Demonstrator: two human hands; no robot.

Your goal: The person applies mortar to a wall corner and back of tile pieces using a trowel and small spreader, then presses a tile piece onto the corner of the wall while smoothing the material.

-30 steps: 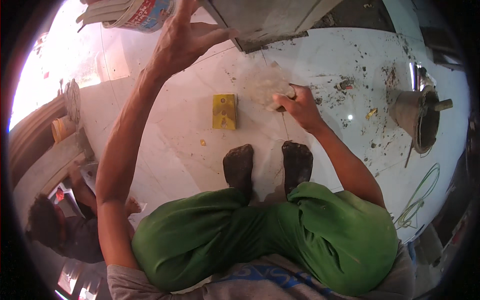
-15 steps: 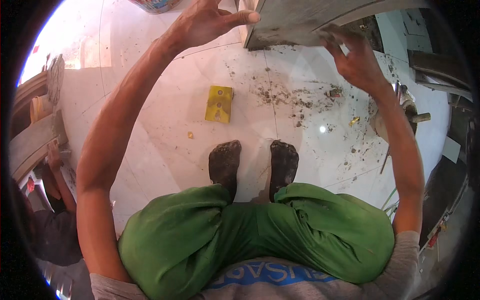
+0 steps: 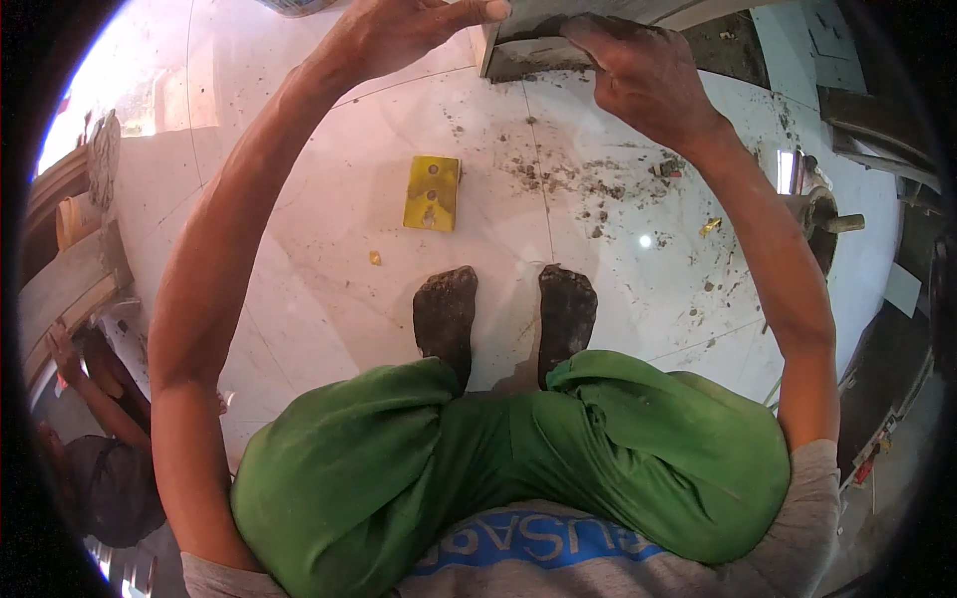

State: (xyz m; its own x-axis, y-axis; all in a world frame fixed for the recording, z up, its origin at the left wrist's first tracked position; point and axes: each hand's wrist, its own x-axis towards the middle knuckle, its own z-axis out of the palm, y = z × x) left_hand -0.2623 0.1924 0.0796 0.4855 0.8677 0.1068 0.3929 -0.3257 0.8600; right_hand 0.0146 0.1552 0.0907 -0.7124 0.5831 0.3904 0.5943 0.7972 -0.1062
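Note:
At the top edge, my left hand (image 3: 409, 35) has its thumb stretched out at the left edge of a grey-brown wooden panel (image 3: 543, 62). Its other fingers are mostly cut off by the picture's edge, and I see nothing held in it. My right hand (image 3: 653, 85) is bent over the panel's face with its fingers drawn together. Something dark and thin shows at those fingertips, but I cannot make out what it is. On the floor between my arms lies a yellow block (image 3: 432, 192) with round marks on its top.
Dirt crumbs (image 3: 588, 184) are scattered over the white tiled floor (image 3: 329, 209). A round container (image 3: 812, 214) with a stub handle stands beyond my right forearm. Another person's arm (image 3: 105, 404) is at far left, beside wooden pieces (image 3: 75, 289). A bucket (image 3: 294, 5) shows at the top.
My right hand has moved left along the panel, nearer my left hand. The view has shifted a little, so the floor things sit slightly higher. The other person's hand at left has moved.

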